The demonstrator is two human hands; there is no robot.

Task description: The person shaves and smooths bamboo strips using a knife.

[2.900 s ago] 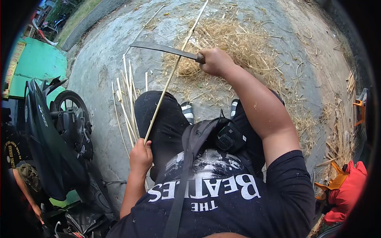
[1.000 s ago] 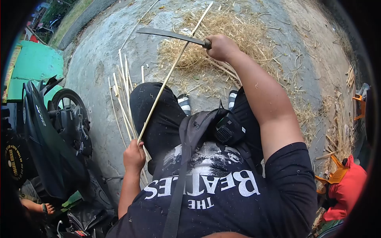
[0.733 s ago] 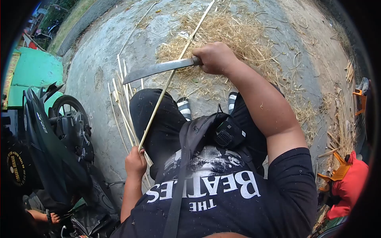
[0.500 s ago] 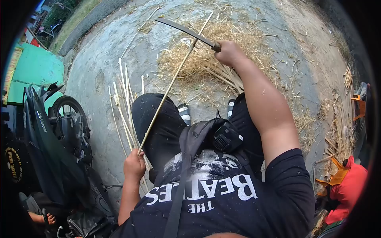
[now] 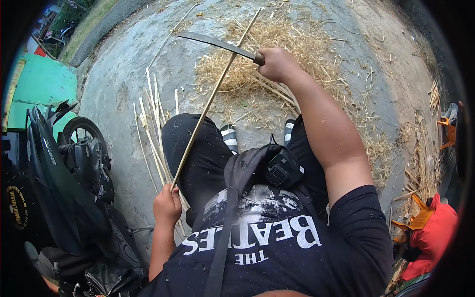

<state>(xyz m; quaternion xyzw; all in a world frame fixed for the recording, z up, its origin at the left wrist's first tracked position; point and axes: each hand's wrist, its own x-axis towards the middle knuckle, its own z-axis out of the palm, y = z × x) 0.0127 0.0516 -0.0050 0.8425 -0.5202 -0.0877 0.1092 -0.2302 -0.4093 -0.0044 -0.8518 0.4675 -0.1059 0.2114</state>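
1. left hand (image 5: pixel 167 205), near left: clenched on the near end of a pale strip (image 5: pixel 216 87).
2. strip slants far and rightward, passing above the left knee (image 5: pixel 184 133); contact there cannot be told.
3. right hand (image 5: pixel 278 64), far: grasping a curved knife (image 5: pixel 213 40) by its handle; blade points left, crossing the strip toward its far end.
4. shavings (image 5: pixel 287 44) heaped beyond the feet (image 5: pixel 230 138).
5. loose strips (image 5: pixel 162 161) left of the knee.

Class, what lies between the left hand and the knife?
In the head view, a pale strip runs from left hand to knife, over the left knee.
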